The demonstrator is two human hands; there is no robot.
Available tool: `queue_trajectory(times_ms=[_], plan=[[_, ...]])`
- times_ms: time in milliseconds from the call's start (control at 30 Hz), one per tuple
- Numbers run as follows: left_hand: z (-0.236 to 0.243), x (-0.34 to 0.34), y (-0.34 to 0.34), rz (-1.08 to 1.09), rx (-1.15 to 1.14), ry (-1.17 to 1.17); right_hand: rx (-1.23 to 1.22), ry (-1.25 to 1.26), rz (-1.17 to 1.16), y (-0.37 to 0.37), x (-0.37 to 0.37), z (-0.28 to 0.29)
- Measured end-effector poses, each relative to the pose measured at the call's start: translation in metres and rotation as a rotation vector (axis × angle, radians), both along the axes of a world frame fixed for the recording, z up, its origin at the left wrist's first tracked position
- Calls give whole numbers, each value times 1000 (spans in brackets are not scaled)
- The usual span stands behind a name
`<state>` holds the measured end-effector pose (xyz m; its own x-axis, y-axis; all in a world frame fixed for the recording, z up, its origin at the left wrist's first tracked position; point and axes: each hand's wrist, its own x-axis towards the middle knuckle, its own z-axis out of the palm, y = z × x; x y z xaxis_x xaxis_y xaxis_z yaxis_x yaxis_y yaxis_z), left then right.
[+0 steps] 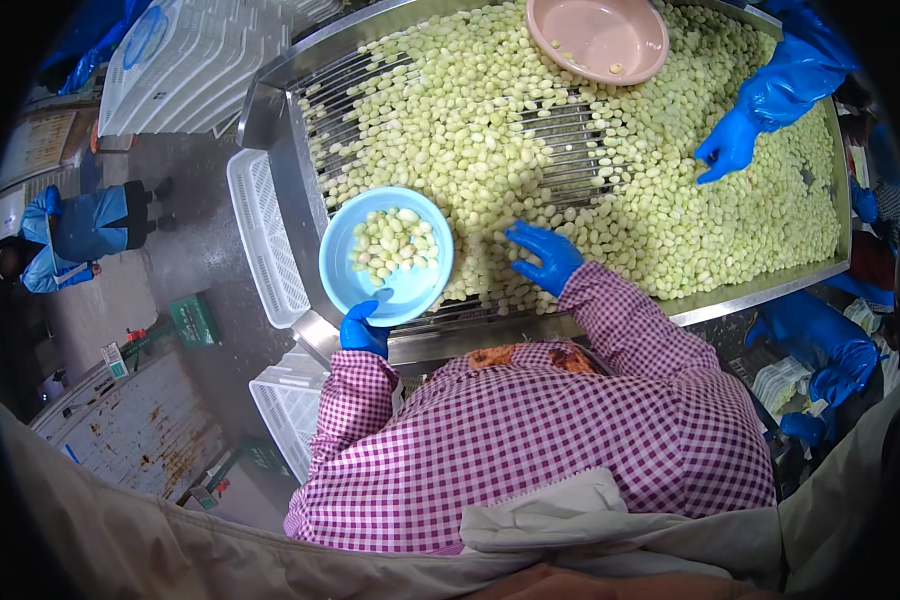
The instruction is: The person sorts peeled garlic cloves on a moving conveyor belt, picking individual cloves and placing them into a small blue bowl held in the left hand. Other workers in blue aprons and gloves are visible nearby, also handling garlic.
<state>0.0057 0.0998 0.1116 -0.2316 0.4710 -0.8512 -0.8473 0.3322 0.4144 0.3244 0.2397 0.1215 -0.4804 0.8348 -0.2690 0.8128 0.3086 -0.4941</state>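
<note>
Beige cloth [600, 535] is seen closest to the head camera, at 6 o'clock, with a purple-and-white checked garment [570, 440] above it. At 10 o'clock from centre, a round light-blue basin [410, 292], partly filled with pale green oval fruits [470, 140], is gripped at its near rim by the blue-gloved left hand [367, 333]. At 2 o'clock, the fingers of the blue-gloved right hand [548, 258] are spread loosely over the loose fruit; whether a piece is pinched cannot be told. The basin is best kept level and firmly held, and the fruit should be lifted lightly, without being squashed.

The slatted metal table [570, 155] is thickly covered, with bars bared in patches. A round pink basin [610, 35] is placed at 1 o'clock; a co-worker's gloved hand [730, 145] is held over the fruit farther out at 2. Stacked white crates [170, 80] are seen between 10 and 11, and a grey floor [190, 190] with a blue-clad person [80, 225] near 9.
</note>
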Motion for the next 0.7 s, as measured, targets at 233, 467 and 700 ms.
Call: queue_trajectory(times_ms=[233, 467, 700], plan=[[1, -26, 7, 102, 31, -17, 41, -647, -612, 53, 66, -34], [-7, -34, 0, 110, 59, -17, -225, -77, -332, -14, -18, -38], [-7, -16, -9, 90, 10, -49, -230, 38, -414, 58, -27, -32]])
